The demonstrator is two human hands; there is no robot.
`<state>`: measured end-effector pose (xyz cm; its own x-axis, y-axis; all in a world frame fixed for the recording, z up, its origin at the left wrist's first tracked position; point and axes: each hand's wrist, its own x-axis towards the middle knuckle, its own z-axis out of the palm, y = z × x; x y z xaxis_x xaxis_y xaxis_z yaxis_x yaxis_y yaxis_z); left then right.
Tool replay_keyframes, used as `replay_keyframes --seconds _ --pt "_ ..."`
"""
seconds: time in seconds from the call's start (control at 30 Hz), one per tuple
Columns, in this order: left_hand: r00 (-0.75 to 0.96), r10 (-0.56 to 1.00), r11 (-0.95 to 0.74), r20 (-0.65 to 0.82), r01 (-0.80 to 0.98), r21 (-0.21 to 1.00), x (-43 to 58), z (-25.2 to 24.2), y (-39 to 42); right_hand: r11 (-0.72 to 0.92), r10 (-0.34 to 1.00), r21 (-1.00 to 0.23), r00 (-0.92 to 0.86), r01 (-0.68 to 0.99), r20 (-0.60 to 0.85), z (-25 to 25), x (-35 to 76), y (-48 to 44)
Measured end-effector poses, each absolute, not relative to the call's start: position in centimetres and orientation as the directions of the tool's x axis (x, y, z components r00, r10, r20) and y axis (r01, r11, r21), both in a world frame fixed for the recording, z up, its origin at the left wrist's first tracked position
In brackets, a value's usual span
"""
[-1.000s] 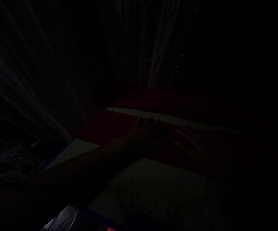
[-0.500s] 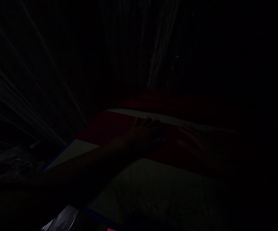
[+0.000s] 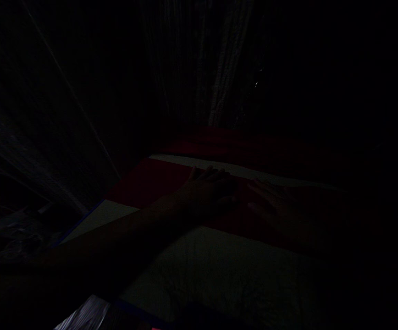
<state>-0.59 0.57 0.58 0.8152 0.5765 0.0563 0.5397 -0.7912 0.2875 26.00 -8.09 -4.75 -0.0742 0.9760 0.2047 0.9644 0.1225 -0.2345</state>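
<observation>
The scene is very dark. A flat sheet (image 3: 233, 256) with pale areas, a wide red band (image 3: 151, 181) and a blue edge lies spread out before me. My left hand (image 3: 206, 192) reaches across from the lower left and rests on the red band, its fingers spread and pointing away from me. To its right, my right hand (image 3: 274, 201) is over the same band with its fingers stretched out; whether it touches is hard to tell. Neither hand shows anything in its grasp. My right forearm is lost in shadow.
Crumpled shiny plastic (image 3: 20, 233) lies left of the sheet. A silvery striped piece (image 3: 85, 314) shows at the bottom. Dark red material (image 3: 202, 142) runs behind the sheet's far edge. Hanging folds (image 3: 219, 68) rise at the back. Blackness hides the right side.
My right hand has shifted slightly left, nearer my left hand. My left hand stays almost in place on the red band. The picture has grown a little darker.
</observation>
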Motion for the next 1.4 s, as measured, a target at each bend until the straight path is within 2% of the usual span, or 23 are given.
replay_keyframes --seconds 0.1,0.2,0.4,0.53,0.7,0.87,0.97,1.07,1.2,1.4 --pt "0.821 0.571 -0.789 0.031 0.538 0.297 -0.2 0.8 0.2 0.086 0.977 -0.251 -0.033 0.964 0.210 -4.6 25.7 -8.0" --pt "0.829 0.557 -0.795 0.039 0.519 0.315 0.2 0.9 -0.2 0.129 0.975 -0.238 -0.080 0.963 0.206 -4.4 25.2 -7.9" --pt "0.801 0.597 -0.771 -0.038 0.586 0.250 -0.2 0.4 0.5 0.102 0.980 -0.271 -0.051 0.957 0.191 -5.3 26.6 -7.6" --pt "0.765 0.643 -0.739 -0.035 0.632 0.235 -0.4 0.2 0.8 0.089 0.979 -0.272 -0.034 0.958 0.202 -5.2 26.4 -7.5" --pt "0.788 0.615 -0.766 0.000 0.598 0.236 -0.3 -0.1 0.6 0.149 0.978 -0.233 -0.108 0.961 0.178 -4.9 25.7 -7.7" --pt "0.755 0.656 -0.737 0.021 0.634 0.233 -0.8 0.1 1.1 0.079 0.981 -0.258 -0.029 0.963 0.191 -4.4 25.9 -8.0" --pt "0.794 0.605 -0.781 0.063 0.576 0.242 -0.6 0.3 0.6 0.123 0.979 -0.254 -0.075 0.959 0.191 -3.6 24.5 -8.2" --pt "0.841 0.541 -0.816 0.012 0.521 0.250 -0.5 0.4 -0.1 0.150 0.984 -0.252 -0.120 0.956 0.131 -3.0 23.6 -8.5" --pt "0.837 0.546 -0.807 -0.041 0.539 0.243 -1.1 0.5 0.0 0.114 0.993 -0.249 -0.102 0.962 0.062 -2.9 24.4 -9.0" --pt "0.855 0.518 -0.827 -0.017 0.506 0.247 -1.4 0.9 0.1 0.171 0.983 -0.245 -0.147 0.954 0.114 -3.1 24.4 -9.4"
